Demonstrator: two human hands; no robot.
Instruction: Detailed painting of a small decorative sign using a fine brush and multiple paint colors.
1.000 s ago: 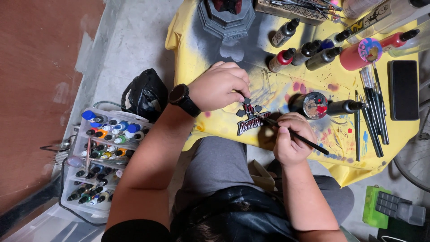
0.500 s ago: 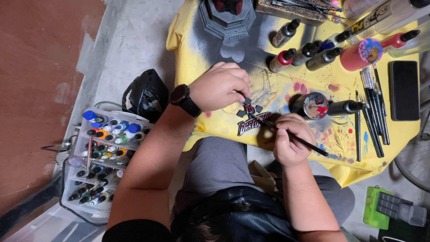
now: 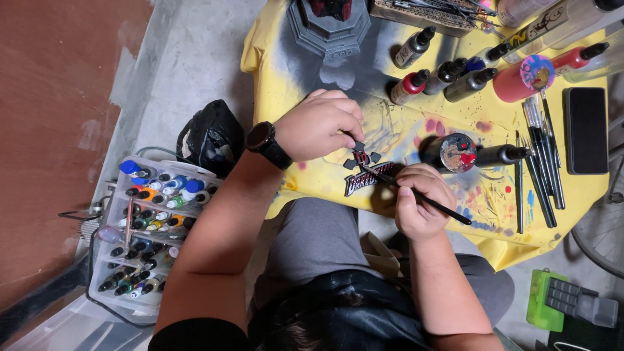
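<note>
Two hands work at the counter's (image 3: pixel 513 250) near edge: the left hand (image 3: pixel 322 127) pinches a small dark emblem (image 3: pixel 365 170) lying on the yellow cloth, fingers clenched on its top. Her right hand (image 3: pixel 422 203) grips a thin brush (image 3: pixel 416 194), tip touching the emblem, with paint bottles (image 3: pixel 442 77) well beyond.

Yellow cloth (image 3: pixel 513 224) on bench, matt, paint-stained. Brush (image 3: pixel 422 197) handle glossy black. Emblem piece (image 3: pixel 365 170) dark, matt. Paint bottles (image 3: pixel 455 77) glossy plastic. Wristwatch (image 3: pixel 265 142) matt black.
</note>
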